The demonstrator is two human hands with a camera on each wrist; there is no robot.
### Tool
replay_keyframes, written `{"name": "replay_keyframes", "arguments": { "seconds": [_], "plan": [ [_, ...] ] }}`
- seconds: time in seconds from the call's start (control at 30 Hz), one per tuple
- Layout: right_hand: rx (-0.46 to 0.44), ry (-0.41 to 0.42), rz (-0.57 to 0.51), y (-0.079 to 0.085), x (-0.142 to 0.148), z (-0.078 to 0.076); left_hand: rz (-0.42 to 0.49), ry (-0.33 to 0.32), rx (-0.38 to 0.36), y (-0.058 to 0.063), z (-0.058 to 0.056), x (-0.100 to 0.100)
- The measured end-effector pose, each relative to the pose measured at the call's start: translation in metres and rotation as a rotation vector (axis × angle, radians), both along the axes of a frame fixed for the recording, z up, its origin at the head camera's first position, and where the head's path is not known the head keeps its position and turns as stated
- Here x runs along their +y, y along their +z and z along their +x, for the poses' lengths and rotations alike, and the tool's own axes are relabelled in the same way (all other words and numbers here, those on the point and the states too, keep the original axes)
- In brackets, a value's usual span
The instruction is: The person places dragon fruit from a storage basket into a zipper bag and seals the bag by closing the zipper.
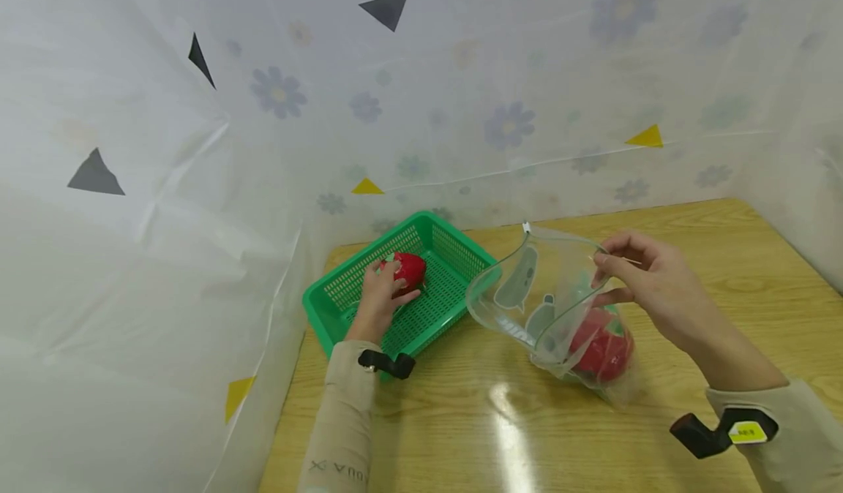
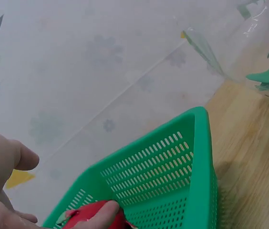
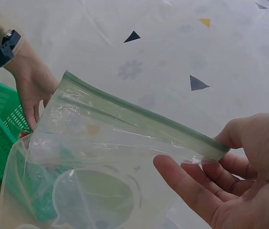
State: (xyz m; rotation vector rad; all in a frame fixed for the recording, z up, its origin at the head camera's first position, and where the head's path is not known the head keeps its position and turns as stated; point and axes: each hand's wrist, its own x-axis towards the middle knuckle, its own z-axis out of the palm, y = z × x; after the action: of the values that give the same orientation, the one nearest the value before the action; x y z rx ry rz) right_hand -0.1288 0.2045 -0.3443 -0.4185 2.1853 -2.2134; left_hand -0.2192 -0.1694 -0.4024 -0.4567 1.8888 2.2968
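My left hand (image 1: 380,295) is over the green basket (image 1: 450,318), fingers spread around a red fruit with green leafy tips (image 1: 411,271), which looks like a dragon fruit. In the left wrist view one digit overlaps the red fruit (image 2: 96,213) while other fingers stand apart from it. My right hand (image 1: 648,281) pinches the rim of a clear zip bag (image 1: 520,288) between thumb and fingers. The bag's mouth gapes toward the basket, and a green zip strip runs along its edge. Inside the bag lies another red dragon fruit (image 1: 602,347) with green tips.
The wooden table (image 1: 454,420) carries the basket at left and the bag at right. Behind and to the left hangs a pale plastic sheet (image 1: 428,113) with flower prints and triangles. The basket's raised walls surround the fruit in it.
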Motion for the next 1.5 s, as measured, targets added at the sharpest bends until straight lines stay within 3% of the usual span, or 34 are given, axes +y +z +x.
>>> {"name": "replay_keyframes", "arguments": {
  "seconds": [0.17, 0.3, 0.4, 0.57, 0.83, 1.07, 1.33, 1.5],
  "plan": [
    [0.000, -0.011, 0.006, -0.001, 0.000, 0.002, 0.100, 0.069, -0.086, -0.012, -0.007, -0.006],
    [0.001, -0.031, 0.028, -0.002, 0.001, 0.003, 0.218, 0.166, -0.125, -0.019, -0.010, -0.008],
    [0.000, -0.041, 0.038, -0.003, 0.001, 0.004, 0.233, 0.198, -0.135, -0.024, -0.013, -0.008],
    [-0.001, -0.051, 0.050, -0.005, 0.001, 0.005, 0.141, 0.171, -0.124, -0.031, -0.018, -0.006],
    [-0.008, -0.053, 0.076, -0.006, 0.000, 0.006, -0.192, 0.196, -0.141, -0.048, -0.025, -0.007],
    [-0.004, -0.046, 0.056, -0.007, 0.000, 0.006, -0.200, 0.219, -0.127, -0.058, -0.025, -0.011],
    [-0.006, -0.045, 0.055, -0.007, 0.001, 0.006, -0.239, 0.158, -0.199, -0.055, -0.025, -0.011],
    [-0.008, -0.050, 0.064, -0.008, 0.002, 0.006, -0.275, 0.125, -0.195, -0.056, -0.024, -0.010]
  ]
}}
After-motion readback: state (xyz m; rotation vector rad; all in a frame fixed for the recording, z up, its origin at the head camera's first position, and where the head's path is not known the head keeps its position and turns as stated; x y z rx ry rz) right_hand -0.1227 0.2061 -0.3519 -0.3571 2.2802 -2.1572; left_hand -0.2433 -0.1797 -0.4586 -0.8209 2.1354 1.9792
